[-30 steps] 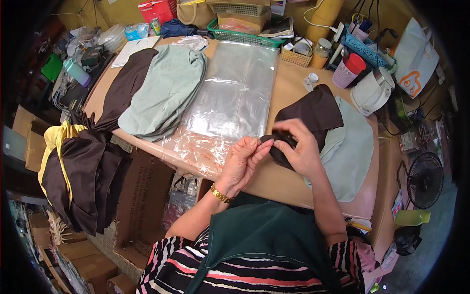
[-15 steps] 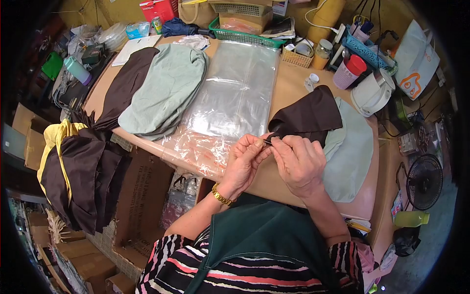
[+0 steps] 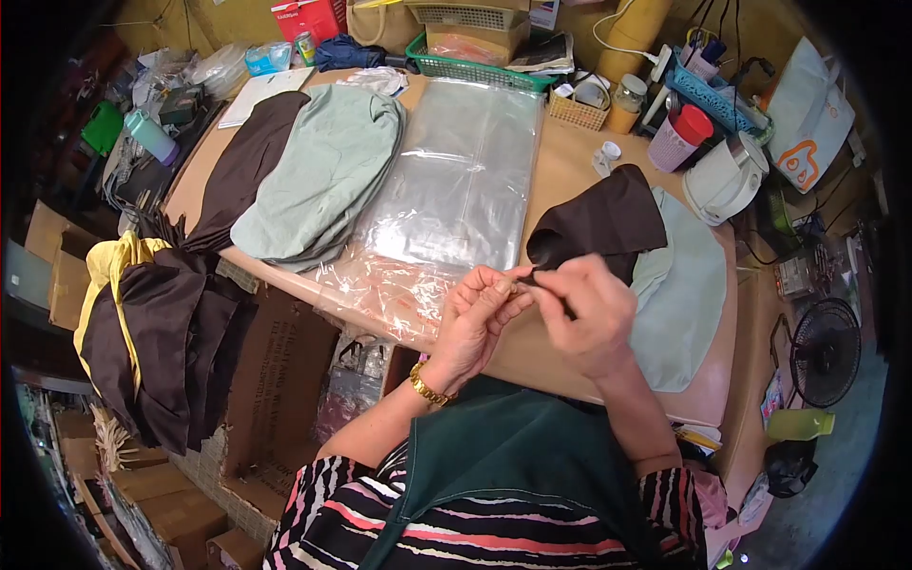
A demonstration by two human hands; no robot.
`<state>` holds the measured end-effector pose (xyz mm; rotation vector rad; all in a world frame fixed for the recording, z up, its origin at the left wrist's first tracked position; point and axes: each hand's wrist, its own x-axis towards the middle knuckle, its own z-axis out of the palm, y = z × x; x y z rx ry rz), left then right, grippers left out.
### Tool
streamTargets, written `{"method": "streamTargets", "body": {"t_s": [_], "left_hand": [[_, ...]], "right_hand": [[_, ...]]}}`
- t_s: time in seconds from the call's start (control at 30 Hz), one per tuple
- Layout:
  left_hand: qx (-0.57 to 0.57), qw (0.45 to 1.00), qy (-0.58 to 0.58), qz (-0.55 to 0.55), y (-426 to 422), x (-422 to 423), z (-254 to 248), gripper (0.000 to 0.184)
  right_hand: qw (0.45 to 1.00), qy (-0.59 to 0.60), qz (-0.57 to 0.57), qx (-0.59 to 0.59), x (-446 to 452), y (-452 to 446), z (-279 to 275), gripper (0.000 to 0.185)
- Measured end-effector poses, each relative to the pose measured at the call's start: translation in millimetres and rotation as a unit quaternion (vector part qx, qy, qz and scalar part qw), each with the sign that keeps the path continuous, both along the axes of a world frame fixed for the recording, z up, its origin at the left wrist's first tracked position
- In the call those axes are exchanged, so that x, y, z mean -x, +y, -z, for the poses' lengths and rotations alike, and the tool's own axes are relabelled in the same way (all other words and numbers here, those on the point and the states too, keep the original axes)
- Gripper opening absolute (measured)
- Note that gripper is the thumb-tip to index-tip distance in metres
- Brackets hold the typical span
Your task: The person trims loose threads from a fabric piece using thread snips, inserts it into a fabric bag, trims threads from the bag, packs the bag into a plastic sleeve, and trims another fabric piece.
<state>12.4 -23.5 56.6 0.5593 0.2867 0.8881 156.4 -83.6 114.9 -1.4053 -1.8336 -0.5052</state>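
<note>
A dark brown cloth lies at the right of the table, partly over a pale green cloth. Its near corner reaches my fingertips. My left hand pinches a narrow dark strip at that corner. Close beside it, my right hand is curled, thumb and fingers pressed together at the same spot; whatever is between them is too small to make out. Left of my hands lies a stack of clear plastic bags. Further left is a pile of pale green cloths over a dark brown one.
Dark cloths with a yellow one hang at the left by an open cardboard box. A green basket, a pink cup and a white kettle stand at the back. A black fan is at the right.
My right hand first came down from over the dark cloth to my left fingertips, then shifted slightly there. The cloth's near part has moved away from under my right hand.
</note>
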Motion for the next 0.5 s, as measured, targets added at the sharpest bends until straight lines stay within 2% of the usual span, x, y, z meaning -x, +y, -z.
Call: {"method": "streamTargets", "body": {"t_s": [0.07, 0.1, 0.13, 0.2, 0.23, 0.27, 0.33, 0.5], "left_hand": [[-0.002, 1.000, 0.012, -0.012, -0.1, 1.8, 1.2, 0.007], [0.001, 0.998, 0.066, -0.005, 2.5, 3.0, 6.4, 0.008], [0.003, 0.993, 0.120, 0.000, 4.2, 4.7, 10.0, 0.008], [0.026, 0.994, 0.103, 0.006, 6.2, 7.6, 11.7, 0.010], [0.048, 0.995, 0.084, 0.012, 8.5, 8.4, 12.4, 0.012], [0.047, 0.995, 0.083, 0.011, 11.1, 10.3, 14.5, 0.012], [0.067, 0.997, 0.007, 0.040, 12.9, 15.6, 19.4, 0.015], [0.072, 0.996, -0.004, 0.054, 14.1, 19.4, 20.9, 0.017]], "right_hand": [[0.959, 0.257, 0.022, 0.117, -11.2, 7.5, -7.1, 0.037], [0.951, 0.285, -0.027, 0.121, -16.0, 11.2, -0.3, 0.047], [0.950, 0.286, -0.027, 0.122, -18.1, 10.1, 7.3, 0.047], [0.890, 0.371, -0.063, 0.258, -20.5, 8.0, 26.0, 0.050], [0.889, 0.369, -0.096, 0.253, -20.6, 10.7, 44.8, 0.046], [0.888, 0.371, -0.109, 0.247, -17.8, 11.4, 55.7, 0.035], [0.907, 0.341, -0.095, 0.227, -15.6, 8.9, 63.7, 0.021], [0.904, 0.355, -0.083, 0.225, -12.8, 10.1, 60.0, 0.014]]}}
